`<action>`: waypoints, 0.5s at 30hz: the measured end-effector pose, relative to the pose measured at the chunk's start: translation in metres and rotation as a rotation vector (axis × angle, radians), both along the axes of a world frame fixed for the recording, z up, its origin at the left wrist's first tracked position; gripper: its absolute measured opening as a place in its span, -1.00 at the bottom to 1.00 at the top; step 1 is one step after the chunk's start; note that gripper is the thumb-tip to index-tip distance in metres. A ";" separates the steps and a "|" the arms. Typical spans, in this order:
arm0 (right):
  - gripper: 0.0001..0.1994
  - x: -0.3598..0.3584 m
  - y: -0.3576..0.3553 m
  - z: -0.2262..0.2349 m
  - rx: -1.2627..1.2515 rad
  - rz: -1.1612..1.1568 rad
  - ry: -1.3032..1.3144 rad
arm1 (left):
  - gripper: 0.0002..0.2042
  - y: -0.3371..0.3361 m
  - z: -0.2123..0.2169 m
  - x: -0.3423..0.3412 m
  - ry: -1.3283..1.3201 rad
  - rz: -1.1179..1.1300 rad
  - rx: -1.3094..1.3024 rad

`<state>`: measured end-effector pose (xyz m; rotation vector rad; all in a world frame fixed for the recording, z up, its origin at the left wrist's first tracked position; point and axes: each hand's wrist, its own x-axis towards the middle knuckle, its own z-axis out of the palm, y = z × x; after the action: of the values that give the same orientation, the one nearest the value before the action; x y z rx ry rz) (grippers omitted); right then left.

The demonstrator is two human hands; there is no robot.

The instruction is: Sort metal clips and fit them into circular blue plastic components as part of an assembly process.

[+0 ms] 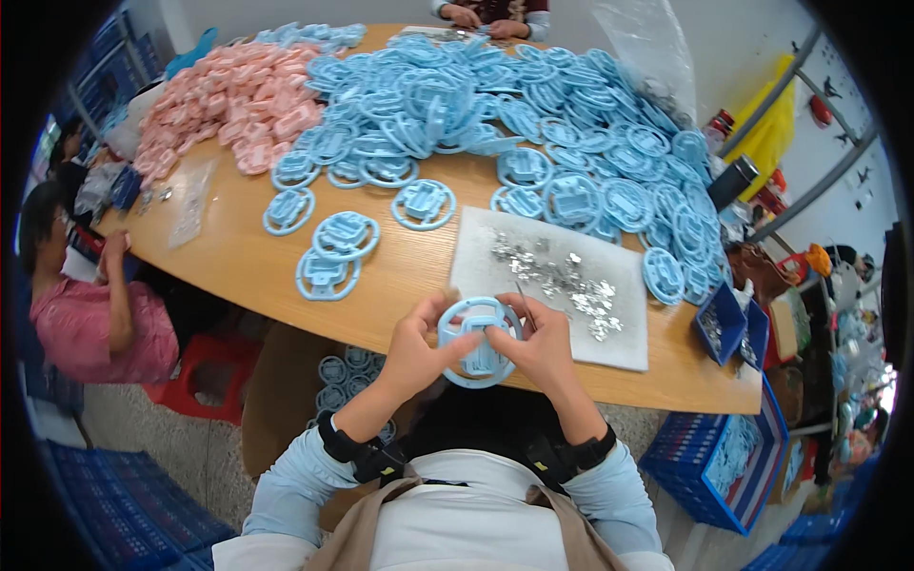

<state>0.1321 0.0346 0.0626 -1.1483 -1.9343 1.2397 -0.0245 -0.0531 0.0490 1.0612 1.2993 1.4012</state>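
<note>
Between my two hands, just over the table's front edge, I hold a round light-blue plastic ring part [480, 360] with a shaped middle piece. My left hand [417, 350] grips its left side, the thumb lying over the middle. On the other side my right hand [541, 344] presses its thumb on the part too. A thin pointed metal tool, perhaps tweezers [523, 303], sticks up from my right fingers. Beyond my hands lies a white foam pad [481, 249] with many small shiny metal pieces [557, 276] scattered on it. Several like blue parts [346, 236] lie left of the pad.
A big heap of blue parts [428, 95] and a pile of pink parts [238, 100] cover the far table [405, 271]. Small blue bins [719, 326] stand at the right edge, a blue crate [690, 466] below. People sit at the left [105, 314] and far side [490, 19].
</note>
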 end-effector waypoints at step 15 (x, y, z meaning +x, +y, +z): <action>-0.53 -0.074 -0.078 -0.036 0.315 0.636 0.082 | -0.74 -0.145 -0.057 -0.080 -0.259 0.256 -0.364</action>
<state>0.0584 -0.0439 0.0264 -0.3180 -2.4124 1.1857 -0.1047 -0.1983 -0.0076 0.4667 1.4607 1.3648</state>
